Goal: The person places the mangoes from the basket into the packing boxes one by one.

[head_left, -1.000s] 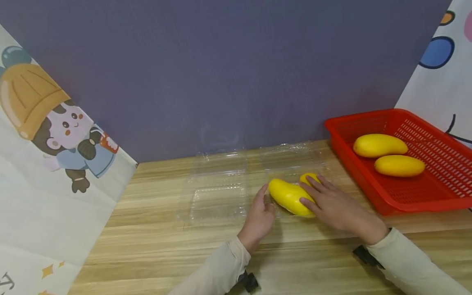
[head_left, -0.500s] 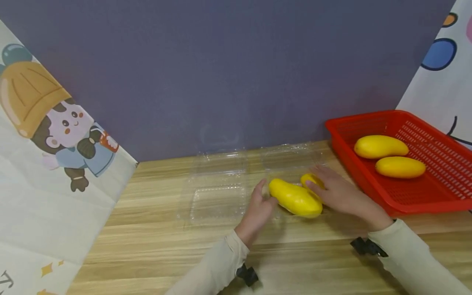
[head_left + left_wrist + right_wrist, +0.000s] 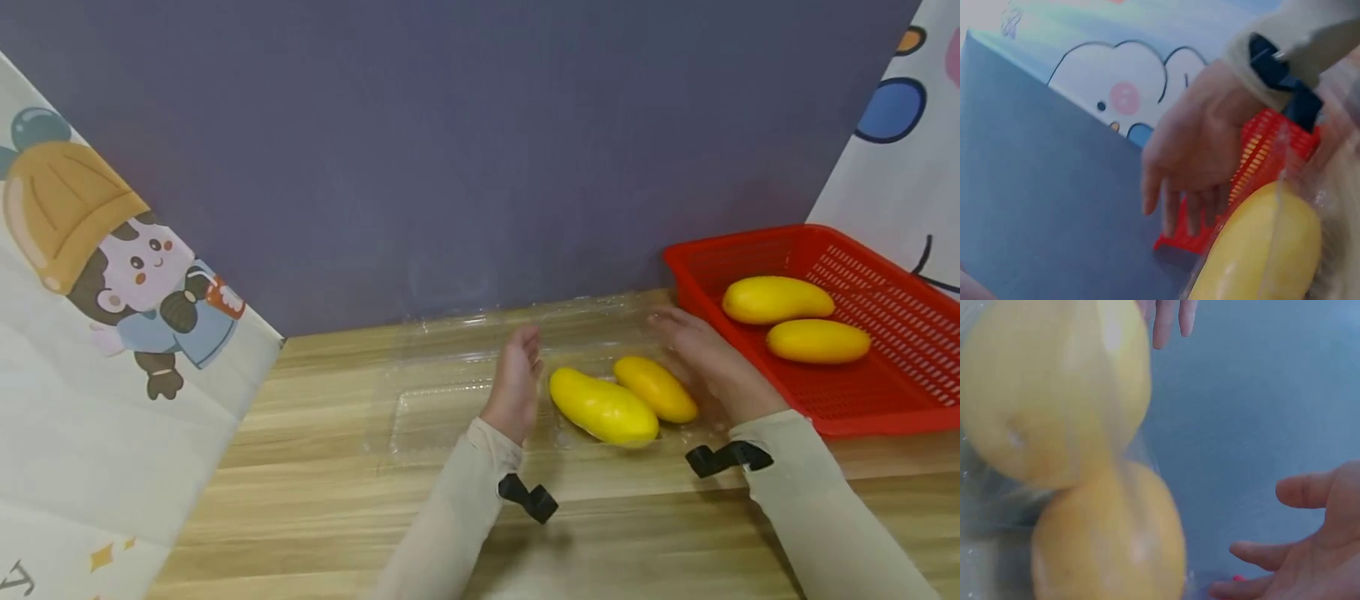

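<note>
Two yellow mangoes lie side by side in a clear plastic clamshell box [image 3: 592, 315] whose lid is folded back: a larger, paler mango [image 3: 602, 408] on the left and a deeper yellow mango [image 3: 656, 389] on the right. My left hand [image 3: 516, 383] is held upright at the box's left side, fingers extended, holding nothing. On the other side, my right hand [image 3: 708, 362] is spread beside the right mango, between it and the basket. The right wrist view shows the mango ends through clear plastic, with my right hand's fingers [image 3: 1260, 553] apart from them.
A second clear clamshell box [image 3: 442, 417] lies to the left with its lid back. At the right stands a red basket [image 3: 885, 423] with two more mangoes [image 3: 778, 300]. A grey wall [image 3: 450, 167] rises behind the wooden table [image 3: 315, 500].
My right hand has let go of the right mango and moved right, uncovering it. The larger mango has shifted slightly right. My left hand has turned upright beside the box.
</note>
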Demonstrator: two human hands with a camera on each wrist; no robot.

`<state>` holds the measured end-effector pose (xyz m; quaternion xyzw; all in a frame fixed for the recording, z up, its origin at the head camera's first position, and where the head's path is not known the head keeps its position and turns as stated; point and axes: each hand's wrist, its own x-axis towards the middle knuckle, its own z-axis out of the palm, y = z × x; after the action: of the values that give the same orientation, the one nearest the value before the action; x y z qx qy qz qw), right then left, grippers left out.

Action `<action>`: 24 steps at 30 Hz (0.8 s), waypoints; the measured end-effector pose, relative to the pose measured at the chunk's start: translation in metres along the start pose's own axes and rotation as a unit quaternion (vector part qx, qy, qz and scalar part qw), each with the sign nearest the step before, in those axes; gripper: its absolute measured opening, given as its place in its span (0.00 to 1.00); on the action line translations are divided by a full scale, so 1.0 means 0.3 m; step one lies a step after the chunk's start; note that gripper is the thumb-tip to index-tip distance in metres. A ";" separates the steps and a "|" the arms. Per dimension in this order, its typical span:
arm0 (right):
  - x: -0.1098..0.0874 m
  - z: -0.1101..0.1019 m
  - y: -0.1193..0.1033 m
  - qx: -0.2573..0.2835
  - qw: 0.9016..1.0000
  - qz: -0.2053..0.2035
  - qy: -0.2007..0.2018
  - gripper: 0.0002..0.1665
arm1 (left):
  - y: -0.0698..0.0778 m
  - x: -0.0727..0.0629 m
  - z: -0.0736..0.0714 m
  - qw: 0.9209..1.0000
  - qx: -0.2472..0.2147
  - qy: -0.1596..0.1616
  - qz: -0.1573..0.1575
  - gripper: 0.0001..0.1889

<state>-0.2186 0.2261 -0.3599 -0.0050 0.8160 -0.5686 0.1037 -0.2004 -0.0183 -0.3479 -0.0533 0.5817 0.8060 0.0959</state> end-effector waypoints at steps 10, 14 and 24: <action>0.037 0.003 0.035 0.048 0.998 0.022 0.029 0.42 | -0.029 0.081 -0.015 0.999 -0.012 0.034 -0.019 0.26; 0.035 0.006 0.035 0.084 0.995 0.039 0.033 0.42 | -0.036 0.098 -0.021 0.999 0.008 0.020 -0.035 0.27; 0.034 0.009 0.045 0.086 0.995 0.047 0.031 0.42 | -0.049 0.111 -0.044 0.999 0.019 -0.002 -0.042 0.31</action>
<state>-0.2267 0.2271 -0.3751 0.0602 0.7663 -0.6310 0.1047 -0.2300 -0.0233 -0.3724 -0.0740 0.5936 0.7905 0.1315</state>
